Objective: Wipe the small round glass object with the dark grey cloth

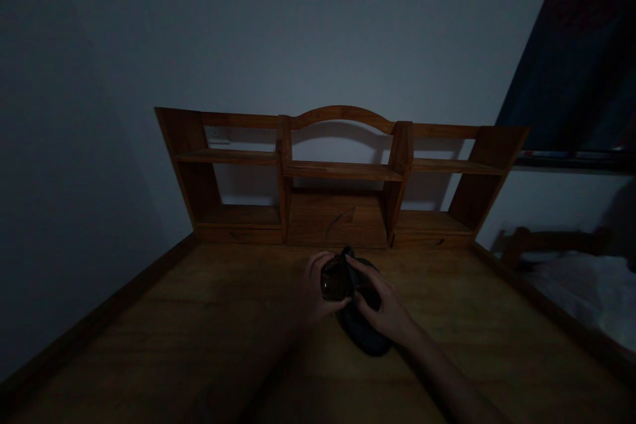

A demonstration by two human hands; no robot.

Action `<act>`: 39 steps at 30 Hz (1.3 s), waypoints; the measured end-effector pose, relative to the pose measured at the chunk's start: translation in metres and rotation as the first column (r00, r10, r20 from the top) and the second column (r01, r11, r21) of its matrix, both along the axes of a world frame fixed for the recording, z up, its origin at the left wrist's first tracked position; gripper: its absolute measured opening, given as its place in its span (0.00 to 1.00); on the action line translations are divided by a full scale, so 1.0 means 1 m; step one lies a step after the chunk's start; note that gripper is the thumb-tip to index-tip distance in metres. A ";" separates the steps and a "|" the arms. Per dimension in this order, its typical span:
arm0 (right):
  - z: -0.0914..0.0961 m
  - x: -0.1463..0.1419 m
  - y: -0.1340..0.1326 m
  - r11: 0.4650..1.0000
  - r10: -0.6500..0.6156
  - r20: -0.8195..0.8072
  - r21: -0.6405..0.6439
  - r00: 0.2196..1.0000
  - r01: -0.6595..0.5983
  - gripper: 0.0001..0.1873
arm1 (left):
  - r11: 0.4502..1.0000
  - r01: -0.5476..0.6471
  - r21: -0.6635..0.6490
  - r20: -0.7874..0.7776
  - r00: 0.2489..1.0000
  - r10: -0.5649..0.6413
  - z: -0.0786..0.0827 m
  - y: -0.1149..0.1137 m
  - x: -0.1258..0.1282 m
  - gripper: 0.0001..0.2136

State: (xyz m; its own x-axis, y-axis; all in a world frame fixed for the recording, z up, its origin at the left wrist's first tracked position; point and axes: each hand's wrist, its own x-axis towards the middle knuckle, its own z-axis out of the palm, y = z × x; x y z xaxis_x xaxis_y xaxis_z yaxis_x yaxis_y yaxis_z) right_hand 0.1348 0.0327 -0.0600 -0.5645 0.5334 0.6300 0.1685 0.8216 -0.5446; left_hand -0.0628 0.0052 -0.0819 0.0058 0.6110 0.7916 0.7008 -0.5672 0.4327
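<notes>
Both hands meet over the wooden desktop, around a dark, glossy, brownish object with a black edge; in this dim light I cannot make out its kind. My left hand curls round its left side, thumb below and fingers above. On the other side, my right hand pinches the black part at its right edge between thumb and fingers. A black, rounded thing lies on the desk beneath my right hand, partly covered by it. Whether the two dark things are joined is hidden.
A wooden shelf unit with several compartments stands at the back of the desk. Raised wooden edges run along the desk's sides. A wall socket shows behind the left shelf. Pale fabric or plastic lies beyond the right edge.
</notes>
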 end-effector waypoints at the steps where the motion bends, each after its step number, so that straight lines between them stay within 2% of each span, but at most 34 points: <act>1: 0.000 0.000 0.000 1.000 0.002 0.001 -0.004 1.000 -0.002 0.31 | 1.000 0.004 0.019 -0.004 1.000 -0.004 -0.001 0.000 0.000 0.38; 4: 0.000 0.001 0.000 1.000 0.010 0.003 -0.021 1.000 -0.010 0.32 | 0.999 0.016 0.041 -0.008 1.000 -0.016 -0.002 0.001 0.001 0.39; 12: 0.000 0.001 0.001 1.000 0.013 0.013 -0.015 1.000 -0.013 0.32 | 0.998 0.056 -0.014 0.018 0.998 -0.056 -0.007 0.001 -0.002 0.39; 23: 0.000 0.003 0.002 0.999 0.034 0.021 -0.016 0.999 -0.034 0.30 | 0.998 0.049 -0.047 0.111 0.993 -0.043 -0.002 -0.002 0.004 0.39; 32: 0.002 0.005 0.001 0.998 0.033 0.046 -0.047 0.998 -0.030 0.27 | 0.983 0.094 -0.159 0.212 0.975 -0.059 -0.002 -0.004 0.004 0.41; 39: 0.002 0.006 0.000 0.998 0.028 0.045 -0.056 0.999 -0.025 0.26 | 0.981 0.108 -0.160 0.179 0.981 -0.079 -0.004 -0.003 -0.001 0.43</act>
